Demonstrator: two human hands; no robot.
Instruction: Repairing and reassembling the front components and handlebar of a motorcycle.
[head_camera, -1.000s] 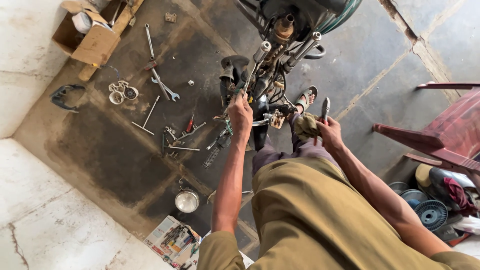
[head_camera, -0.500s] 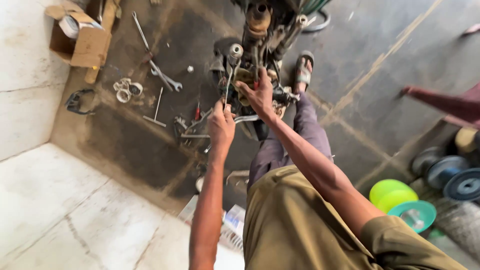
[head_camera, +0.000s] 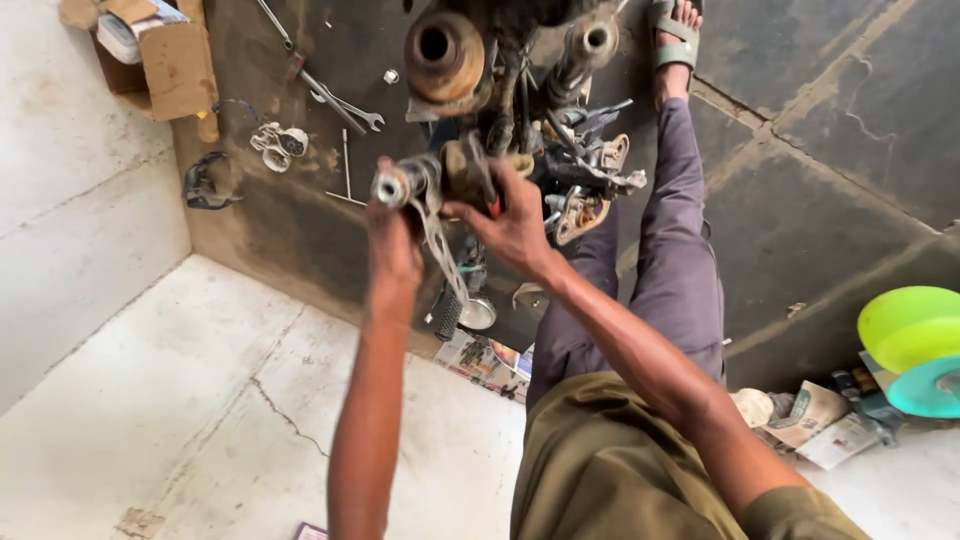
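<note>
A stripped motorcycle front end (head_camera: 500, 90), with fork tubes and tangled parts, stands before me on an oily dark floor. My left hand (head_camera: 393, 240) grips a handlebar stub with a round metal end (head_camera: 390, 187) and a lever hanging below it. My right hand (head_camera: 510, 220) is closed around a dark fitting (head_camera: 468, 170) on the same bar, right next to the left hand. My legs in purple trousers (head_camera: 670, 270) stretch forward, one sandalled foot (head_camera: 676, 30) by the machine.
Spanners (head_camera: 340, 100), thin rods and small rings (head_camera: 278, 142) lie on the oily floor at left. A torn cardboard box (head_camera: 165, 60) stands at the top left. A small metal bowl (head_camera: 478, 314) and printed papers (head_camera: 480, 360) lie below the bar. Green and teal discs (head_camera: 915, 345) at right.
The view has dropped closer to the machine. Both hands have come together on the handlebar, the left one rising from lower parts to the bar's end.
</note>
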